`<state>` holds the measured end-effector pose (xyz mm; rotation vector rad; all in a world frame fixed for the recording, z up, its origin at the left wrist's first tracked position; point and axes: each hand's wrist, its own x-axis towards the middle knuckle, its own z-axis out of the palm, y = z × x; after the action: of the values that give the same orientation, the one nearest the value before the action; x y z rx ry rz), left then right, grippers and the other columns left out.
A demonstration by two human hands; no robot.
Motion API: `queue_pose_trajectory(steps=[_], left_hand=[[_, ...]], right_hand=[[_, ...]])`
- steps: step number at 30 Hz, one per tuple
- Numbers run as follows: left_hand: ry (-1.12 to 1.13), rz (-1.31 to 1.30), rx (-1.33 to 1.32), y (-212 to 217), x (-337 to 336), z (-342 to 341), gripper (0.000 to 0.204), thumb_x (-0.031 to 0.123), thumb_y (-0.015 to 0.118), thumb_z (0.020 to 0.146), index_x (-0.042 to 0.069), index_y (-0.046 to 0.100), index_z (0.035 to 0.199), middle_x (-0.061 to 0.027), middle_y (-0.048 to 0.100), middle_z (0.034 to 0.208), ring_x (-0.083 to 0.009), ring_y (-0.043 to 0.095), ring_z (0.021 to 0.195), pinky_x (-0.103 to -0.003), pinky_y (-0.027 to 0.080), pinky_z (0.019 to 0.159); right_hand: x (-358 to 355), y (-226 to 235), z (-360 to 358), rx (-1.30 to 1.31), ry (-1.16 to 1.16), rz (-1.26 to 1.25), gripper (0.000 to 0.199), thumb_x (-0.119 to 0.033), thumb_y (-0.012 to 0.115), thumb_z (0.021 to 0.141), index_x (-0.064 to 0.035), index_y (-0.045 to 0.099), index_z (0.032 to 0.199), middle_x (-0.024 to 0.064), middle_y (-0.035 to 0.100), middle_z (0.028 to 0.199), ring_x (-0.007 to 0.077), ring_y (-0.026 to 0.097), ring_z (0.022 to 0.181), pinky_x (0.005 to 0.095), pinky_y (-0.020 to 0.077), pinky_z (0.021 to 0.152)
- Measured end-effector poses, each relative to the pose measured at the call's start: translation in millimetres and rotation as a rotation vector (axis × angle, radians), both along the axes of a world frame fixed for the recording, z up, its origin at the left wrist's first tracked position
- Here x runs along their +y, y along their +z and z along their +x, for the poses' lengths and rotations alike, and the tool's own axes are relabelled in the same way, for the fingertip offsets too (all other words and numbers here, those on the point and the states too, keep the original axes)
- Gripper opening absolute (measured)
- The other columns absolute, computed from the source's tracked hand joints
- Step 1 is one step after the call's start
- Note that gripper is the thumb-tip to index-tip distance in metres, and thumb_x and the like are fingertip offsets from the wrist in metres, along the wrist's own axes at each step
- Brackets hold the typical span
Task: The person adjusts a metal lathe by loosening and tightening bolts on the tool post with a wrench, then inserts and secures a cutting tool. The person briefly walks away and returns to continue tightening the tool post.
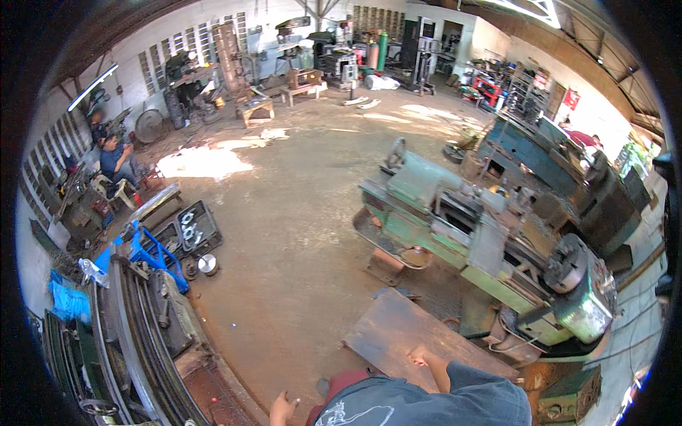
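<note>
My left hand (283, 410) hangs low by my left side, above the concrete floor (284, 234). Its fingers are apart and I see nothing held in it. In front of my body, my right hand (420, 355) is over a brown wooden board (383, 330), its fingers loosely bent and nothing visible in them; whether it touches the board I cannot tell. Beyond the board stands a green metal lathe (455, 241) with a large round chuck (566, 264) at its right end.
At the left lie long metal machine rails (131, 341), a blue plastic chair (153, 255) and an open black case (199, 226). A person (117, 162) sits at the far left; another person (584, 138) is at the far right. Low wooden stools (256, 108) stand farther back.
</note>
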<state>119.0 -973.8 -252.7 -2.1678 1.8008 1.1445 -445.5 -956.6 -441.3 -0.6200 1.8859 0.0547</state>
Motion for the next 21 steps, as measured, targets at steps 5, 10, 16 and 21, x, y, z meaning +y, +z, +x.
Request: queue_pose_trajectory(steps=[5,10,16,21], left_hand=[[-0.039,-0.042,0.083,9,-134,-1,0.075,0.041,0.077,0.079,0.006,0.051,0.14,-0.0233,0.065,0.12,-0.039,0.062,0.114,-0.045,0.05,0.096],[0.067,-0.131,0.297,-34,-260,-17,0.068,0.037,0.076,0.082,0.006,0.053,0.137,-0.0228,0.066,0.118,-0.0354,0.065,0.11,-0.043,0.052,0.091],[0.183,0.042,0.311,-90,-357,23,0.08,0.051,0.069,0.086,-0.007,0.05,0.137,-0.0278,0.052,0.139,-0.0374,0.047,0.133,-0.043,0.041,0.109],[0.101,0.202,0.147,-82,-550,-11,0.075,0.045,0.066,0.088,-0.005,0.046,0.14,-0.0254,0.053,0.139,-0.0363,0.051,0.128,-0.043,0.044,0.104]], right_hand=[[-112,-60,4,0.04,0.789,-0.605,0.024,-0.026,0.058,0.091,-0.0084,0.072,0.084,0.0071,0.064,0.068,0.0191,0.061,0.054,0.0346,0.0474,0.046],[-222,-110,50,0.001,0.57,0.071,0.038,-0.042,0.056,0.09,-0.0083,0.072,0.084,0.0103,0.067,0.067,0.0228,0.064,0.05,0.0371,0.0507,0.046],[-385,-137,100,0.009,0.495,0.011,0.039,-0.043,0.061,0.085,-0.007,0.071,0.097,0.0144,0.066,0.091,0.0295,0.062,0.075,0.0419,0.0504,0.067],[-589,-116,100,-0.028,0.432,-0.227,0.051,-0.046,0.063,0.086,-0.0052,0.068,0.115,0.0197,0.062,0.121,0.0354,0.061,0.107,0.046,0.0479,0.091]])
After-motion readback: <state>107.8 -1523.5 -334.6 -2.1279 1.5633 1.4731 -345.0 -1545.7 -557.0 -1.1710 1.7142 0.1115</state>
